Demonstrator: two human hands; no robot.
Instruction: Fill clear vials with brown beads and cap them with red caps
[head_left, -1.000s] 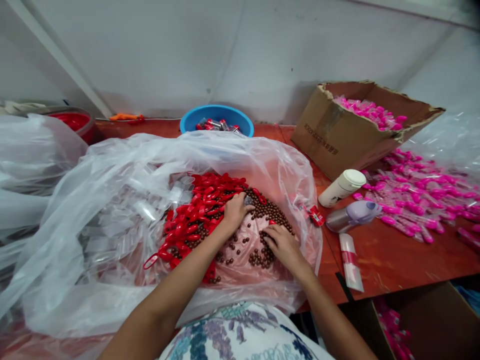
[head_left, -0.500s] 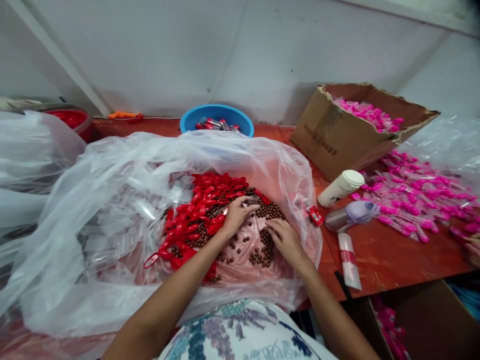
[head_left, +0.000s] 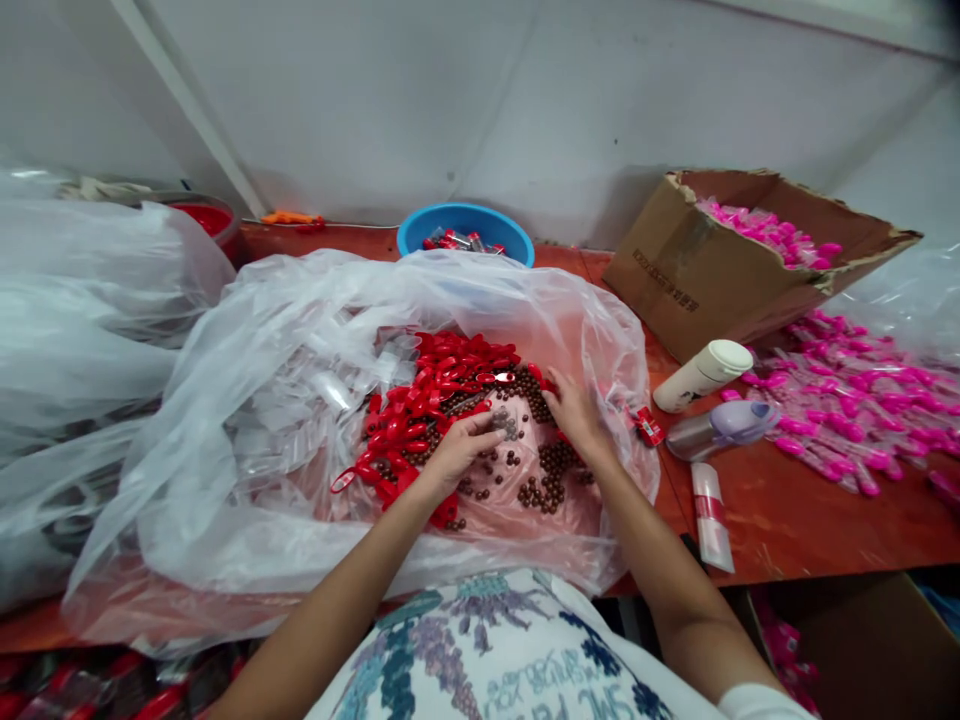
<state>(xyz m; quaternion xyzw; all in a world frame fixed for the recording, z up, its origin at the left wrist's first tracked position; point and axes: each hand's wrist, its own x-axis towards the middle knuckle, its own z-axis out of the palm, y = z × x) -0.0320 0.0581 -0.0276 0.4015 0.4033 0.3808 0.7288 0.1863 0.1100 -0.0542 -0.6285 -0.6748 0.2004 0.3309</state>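
Observation:
My left hand [head_left: 459, 452] is closed round a small clear plastic tube [head_left: 507, 424] that has brown beads inside. To its right, my right hand [head_left: 576, 412] has its fingertips at a red plastic cap [head_left: 535, 372] on the far side of the beads; the fingers look closed on its end. Loose brown beads [head_left: 553, 465] lie between and below the hands on a clear plastic sheet [head_left: 592, 300]. Many glossy red caps [head_left: 409, 420] are heaped left of the beads. Farther left lies a pile of clear empty tubes [head_left: 292, 410].
A blue basin [head_left: 409, 235] with red-capped tubes stands behind the sheet. On the right are a cardboard box [head_left: 697, 290], a white bottle [head_left: 694, 380], a steel flask with lilac lid [head_left: 724, 430], a plastic roll [head_left: 712, 530] and pink-capped tubes [head_left: 855, 400].
My right hand has moved away from me, from the near beads to the red cap. My left hand has drawn slightly back toward me with the tube. The camera view has turned left.

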